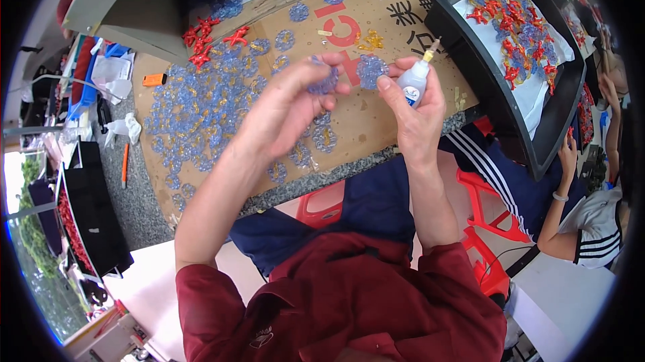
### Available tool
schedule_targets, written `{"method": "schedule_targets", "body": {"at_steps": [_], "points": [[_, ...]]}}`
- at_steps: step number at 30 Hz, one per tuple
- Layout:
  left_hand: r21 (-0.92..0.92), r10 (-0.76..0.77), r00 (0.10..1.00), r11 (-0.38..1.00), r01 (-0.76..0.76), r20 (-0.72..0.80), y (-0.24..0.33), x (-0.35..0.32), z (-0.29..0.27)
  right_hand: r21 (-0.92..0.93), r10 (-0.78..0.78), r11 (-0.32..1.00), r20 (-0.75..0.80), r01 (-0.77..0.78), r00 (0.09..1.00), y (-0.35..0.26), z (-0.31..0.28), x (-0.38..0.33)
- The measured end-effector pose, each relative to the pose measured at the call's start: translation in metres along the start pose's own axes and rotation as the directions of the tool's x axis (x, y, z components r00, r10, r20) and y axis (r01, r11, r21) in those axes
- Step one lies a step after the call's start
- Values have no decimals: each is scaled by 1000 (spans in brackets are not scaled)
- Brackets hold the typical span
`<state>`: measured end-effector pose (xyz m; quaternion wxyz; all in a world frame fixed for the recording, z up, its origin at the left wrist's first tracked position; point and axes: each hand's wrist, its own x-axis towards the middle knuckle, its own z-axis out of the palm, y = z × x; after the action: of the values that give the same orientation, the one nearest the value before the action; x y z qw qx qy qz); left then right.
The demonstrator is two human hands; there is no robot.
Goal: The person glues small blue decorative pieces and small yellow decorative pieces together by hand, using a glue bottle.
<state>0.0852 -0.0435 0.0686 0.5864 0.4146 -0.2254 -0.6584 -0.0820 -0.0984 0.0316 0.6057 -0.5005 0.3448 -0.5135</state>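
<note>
My left hand (287, 106) is closed, its fingers pinching a translucent blue, ring-like plastic piece (326, 83). My right hand (419, 110) grips a small white glue bottle (414, 82) with a yellow neck and thin nozzle, which tilts up and to the right. Between that hand's thumb and fingertips is a second translucent blue, flower-shaped piece (371, 71). The two held pieces are apart, above a cardboard sheet (363, 130). Many similar blue pieces (201, 103), some with yellow parts, cover the cardboard to the left and below my left hand.
Red star-like pieces (201, 41) and yellow bits (371, 41) lie farther back. A black tray (463, 59) at right holds red and blue pieces on white lining. An orange block (154, 79), an orange pencil (125, 164) and a black bin (94, 207) are at left. A co-worker's arm (563, 180) reaches in at right.
</note>
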Motion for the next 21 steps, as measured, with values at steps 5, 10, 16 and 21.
{"method": "schedule_targets", "body": {"at_steps": [5, 10, 16, 21], "points": [[-86, -55, 996, 995, 48, -70, -16, -25, 14, -37, -41, 998, 24, 42, 999, 1, 11, 18], [2, -53, 991, 999, 53, -123, -34, -50, 6, -170, -99, 978, 114, 117, 989, 2, 19, 37], [-20, 103, 982, 994, -107, -159, -64, -79, 4, -206, 87, 977, 136, -58, 987, -17, 5, -18], [275, 330, 930, 920, -279, -163, -82, -84, 12, -215, 150, 973, 318, -83, 936, -20, 3, -55]]}}
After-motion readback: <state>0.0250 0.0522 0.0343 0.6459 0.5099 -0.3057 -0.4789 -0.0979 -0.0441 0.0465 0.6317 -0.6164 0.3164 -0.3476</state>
